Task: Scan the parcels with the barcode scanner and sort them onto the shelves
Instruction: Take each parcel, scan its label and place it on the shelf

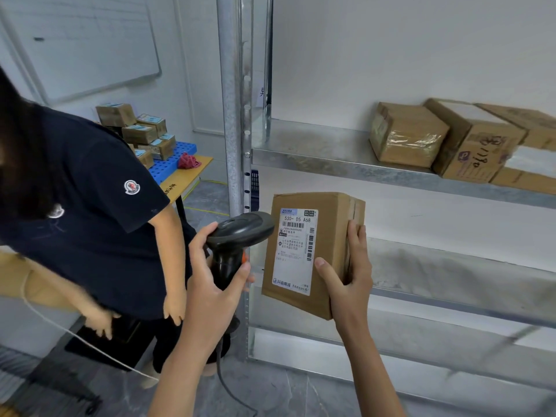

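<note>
- The right hand (346, 275) clasps a cardboard parcel (313, 251) at its lower right corner, thumb on the labelled face, fingers up the side.
- The left hand (210, 281) wraps its grip round the handle of a black barcode scanner (237, 236), whose head points right, almost touching the parcel's left edge.
- The parcel stands with its long axis near upright, slightly tilted, label (296, 251) facing the camera, held in the air before the metal shelves (331, 158).
- The shelf level behind it lies bare; the upper level carries boxes (451, 139) at its right.
- A person in a dark shirt (99, 212) stands close on the left, by the shelf post (233, 115).
</note>
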